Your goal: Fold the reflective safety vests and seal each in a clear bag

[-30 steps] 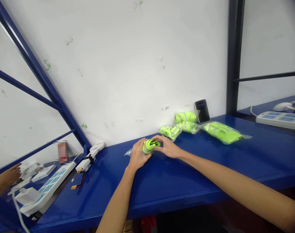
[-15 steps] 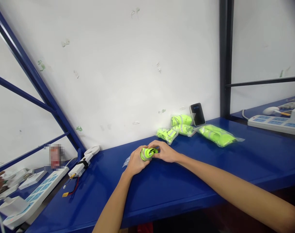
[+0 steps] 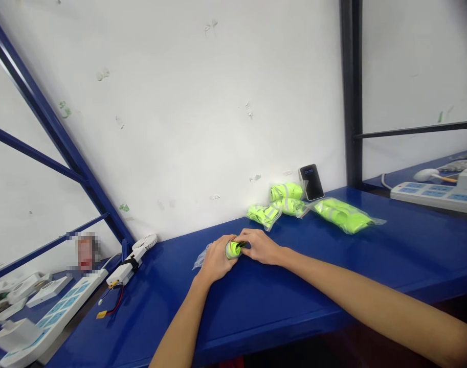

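Observation:
My left hand (image 3: 217, 259) is wrapped round a tightly rolled fluorescent yellow-green reflective vest (image 3: 231, 250) with a silver band, just above the blue table. At the roll's right end, my right hand (image 3: 259, 246) pinches a dark edge of it between thumb and fingers. A clear plastic bag (image 3: 201, 258) sticks out beyond the left hand; how much of it lies under the hand is hidden. Behind the hands, several bagged yellow-green vests (image 3: 264, 214) lie together by the wall, and a larger bagged vest (image 3: 342, 214) lies farther right.
A phone (image 3: 312, 182) leans on the wall behind the bags. On the left of the blue table (image 3: 294, 301) lie a small white fan (image 3: 144, 242) and a battery pack with loose leads (image 3: 121, 271). Power strips (image 3: 60, 314) lie beyond the left edge. A dark post (image 3: 352, 102) rises at right.
My right fingers have closed in on the roll's end and now pinch a dark edge. The roll looks tighter, with less of it showing. The view has shifted slightly.

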A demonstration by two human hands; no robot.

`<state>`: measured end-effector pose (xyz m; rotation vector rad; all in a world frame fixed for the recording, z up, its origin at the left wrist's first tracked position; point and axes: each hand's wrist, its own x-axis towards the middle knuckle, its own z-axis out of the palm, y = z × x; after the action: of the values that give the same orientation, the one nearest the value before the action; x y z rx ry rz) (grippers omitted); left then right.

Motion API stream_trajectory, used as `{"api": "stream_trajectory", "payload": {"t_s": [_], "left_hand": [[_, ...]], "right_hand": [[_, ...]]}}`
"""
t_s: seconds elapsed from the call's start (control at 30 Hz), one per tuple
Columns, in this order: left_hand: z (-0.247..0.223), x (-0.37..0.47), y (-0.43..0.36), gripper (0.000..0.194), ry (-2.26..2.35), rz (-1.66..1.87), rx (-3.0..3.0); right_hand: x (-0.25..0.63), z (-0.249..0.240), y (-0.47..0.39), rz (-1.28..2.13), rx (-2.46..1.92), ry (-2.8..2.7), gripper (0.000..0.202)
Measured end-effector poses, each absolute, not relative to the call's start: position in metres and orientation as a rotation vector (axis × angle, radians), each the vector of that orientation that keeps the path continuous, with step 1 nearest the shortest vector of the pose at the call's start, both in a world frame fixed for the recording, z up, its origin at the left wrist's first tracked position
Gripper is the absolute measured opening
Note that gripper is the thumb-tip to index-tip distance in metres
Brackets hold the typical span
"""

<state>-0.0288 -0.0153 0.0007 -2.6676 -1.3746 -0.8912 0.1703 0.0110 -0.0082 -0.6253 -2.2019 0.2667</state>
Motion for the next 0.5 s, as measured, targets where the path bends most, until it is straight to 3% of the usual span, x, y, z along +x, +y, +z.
{"api": "stream_trajectory", "payload": {"t_s": [0.27,0.33,0.5], "left_hand": [[-0.001,-0.038,-0.011,0.042,-1.389,-0.950,-2.516],[-0.001,-0.031,-0.013,0.040,-1.341,-0.929,-2.484],[0.001,-0.008,-0.019,0.046,-1.174,-0.824,-2.541]], "right_hand": [[0.163,-0.001,-0.010,0.512,-0.470,-2.331,0.059],[0.160,-0.002,-0.012,0.514,-0.451,-2.382,0.054],[0.159,-0.008,0.001,0.601,-0.567,-2.438,0.017]]}}
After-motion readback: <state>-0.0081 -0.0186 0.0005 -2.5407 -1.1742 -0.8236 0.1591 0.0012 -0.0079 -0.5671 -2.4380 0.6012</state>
